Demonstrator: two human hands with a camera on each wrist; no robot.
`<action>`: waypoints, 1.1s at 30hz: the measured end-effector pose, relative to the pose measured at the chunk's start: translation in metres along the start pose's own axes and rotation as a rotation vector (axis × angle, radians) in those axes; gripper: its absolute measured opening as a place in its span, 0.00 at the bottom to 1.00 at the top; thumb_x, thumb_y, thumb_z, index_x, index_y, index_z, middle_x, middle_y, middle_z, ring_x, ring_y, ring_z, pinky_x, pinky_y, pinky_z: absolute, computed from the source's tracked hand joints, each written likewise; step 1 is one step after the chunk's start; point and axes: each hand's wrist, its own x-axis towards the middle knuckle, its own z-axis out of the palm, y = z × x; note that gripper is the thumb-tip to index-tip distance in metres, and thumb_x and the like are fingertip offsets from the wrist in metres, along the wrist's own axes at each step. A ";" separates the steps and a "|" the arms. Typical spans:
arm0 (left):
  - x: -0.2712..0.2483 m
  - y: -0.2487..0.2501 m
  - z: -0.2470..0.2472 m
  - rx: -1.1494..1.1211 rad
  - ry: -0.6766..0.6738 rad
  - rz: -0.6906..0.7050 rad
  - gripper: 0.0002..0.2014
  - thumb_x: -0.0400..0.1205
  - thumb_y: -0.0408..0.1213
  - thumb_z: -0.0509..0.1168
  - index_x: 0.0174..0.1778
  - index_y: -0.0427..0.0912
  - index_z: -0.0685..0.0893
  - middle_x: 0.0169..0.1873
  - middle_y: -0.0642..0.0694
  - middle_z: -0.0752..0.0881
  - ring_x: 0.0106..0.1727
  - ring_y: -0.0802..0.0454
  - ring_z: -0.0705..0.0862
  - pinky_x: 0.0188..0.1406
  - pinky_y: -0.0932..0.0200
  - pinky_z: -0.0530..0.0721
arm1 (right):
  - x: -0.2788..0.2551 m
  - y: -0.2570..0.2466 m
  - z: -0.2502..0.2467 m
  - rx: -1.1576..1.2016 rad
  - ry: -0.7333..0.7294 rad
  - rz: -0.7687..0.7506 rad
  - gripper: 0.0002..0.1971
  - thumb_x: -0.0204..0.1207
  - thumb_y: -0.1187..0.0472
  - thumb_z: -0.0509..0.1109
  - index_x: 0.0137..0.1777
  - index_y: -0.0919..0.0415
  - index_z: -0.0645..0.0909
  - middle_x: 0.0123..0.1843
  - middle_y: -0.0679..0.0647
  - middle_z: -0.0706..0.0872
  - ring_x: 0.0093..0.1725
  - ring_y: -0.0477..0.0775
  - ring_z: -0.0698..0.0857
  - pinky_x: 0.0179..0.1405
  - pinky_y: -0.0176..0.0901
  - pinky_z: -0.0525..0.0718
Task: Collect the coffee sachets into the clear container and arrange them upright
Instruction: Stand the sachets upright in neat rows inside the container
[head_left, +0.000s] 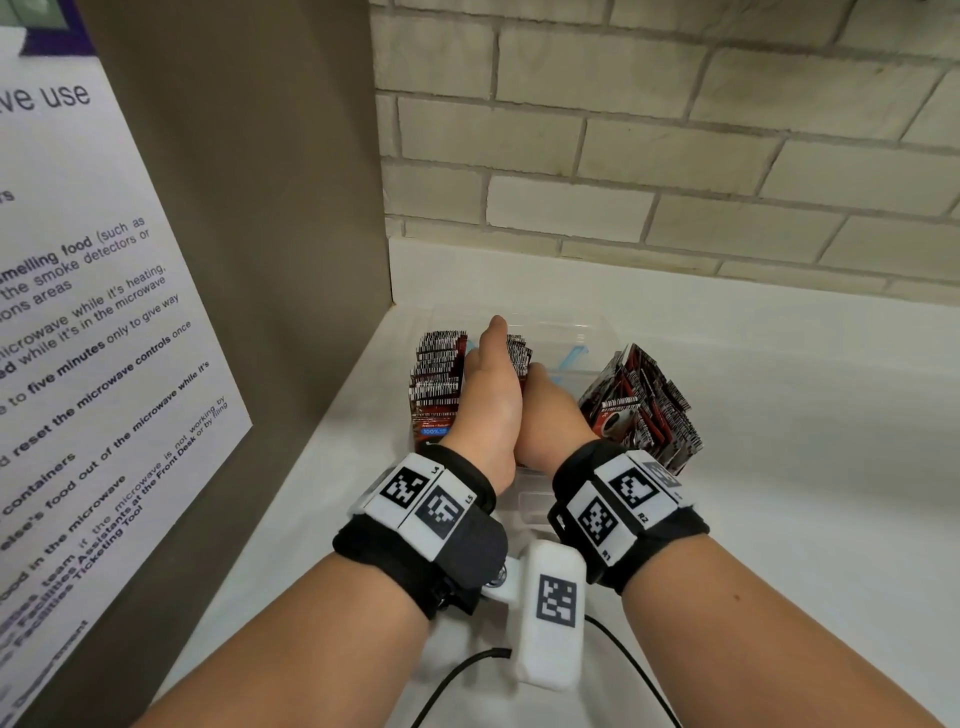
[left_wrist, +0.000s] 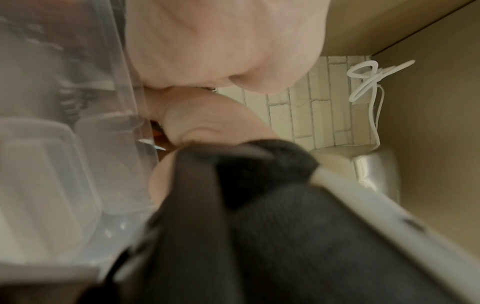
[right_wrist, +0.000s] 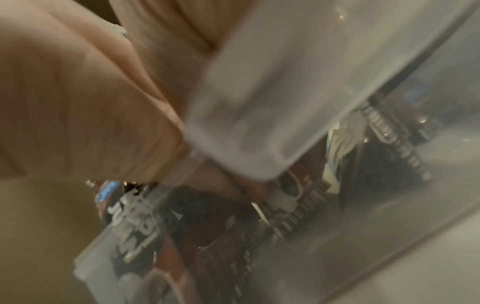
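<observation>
Head view: I see the clear container (head_left: 556, 332) on the white surface (head_left: 779, 415), tucked into the corner between the brown side panel (head_left: 260, 208) and the brick wall (head_left: 675, 130); open surface lies only to the right. Upright coffee sachets (head_left: 439, 374) fill its left side. A second sachet bundle (head_left: 641, 405) leans at its right edge; inside or outside, I cannot tell. My left hand (head_left: 491, 395) lies flat, fingers straight, pressing the upright stack. My right hand (head_left: 550, 415) sits against it, fingers hidden.

Left wrist view: blurred; container wall (left_wrist: 124, 102) beside the palm.

Right wrist view: blurred; sachets (right_wrist: 135, 226) behind clear plastic. Right hand's grasp: cannot tell.
</observation>
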 end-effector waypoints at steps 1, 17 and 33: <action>0.001 -0.001 0.000 -0.007 0.002 0.008 0.34 0.81 0.66 0.56 0.78 0.49 0.70 0.71 0.45 0.77 0.71 0.45 0.76 0.75 0.42 0.70 | 0.001 0.000 0.000 0.002 -0.001 -0.004 0.13 0.80 0.63 0.65 0.60 0.62 0.65 0.59 0.59 0.82 0.58 0.60 0.81 0.45 0.43 0.72; -0.002 0.002 0.001 -0.091 0.063 -0.002 0.26 0.81 0.63 0.58 0.63 0.46 0.82 0.54 0.46 0.85 0.52 0.49 0.83 0.59 0.53 0.77 | -0.001 -0.006 -0.004 0.203 -0.076 0.014 0.09 0.79 0.69 0.60 0.58 0.69 0.75 0.45 0.56 0.79 0.43 0.52 0.77 0.31 0.38 0.71; -0.006 0.005 -0.004 -0.054 -0.043 0.040 0.30 0.82 0.64 0.55 0.76 0.52 0.73 0.70 0.48 0.80 0.69 0.48 0.79 0.74 0.45 0.73 | -0.005 -0.006 -0.009 0.307 -0.016 0.065 0.11 0.74 0.70 0.65 0.54 0.67 0.68 0.40 0.55 0.76 0.37 0.50 0.74 0.31 0.40 0.72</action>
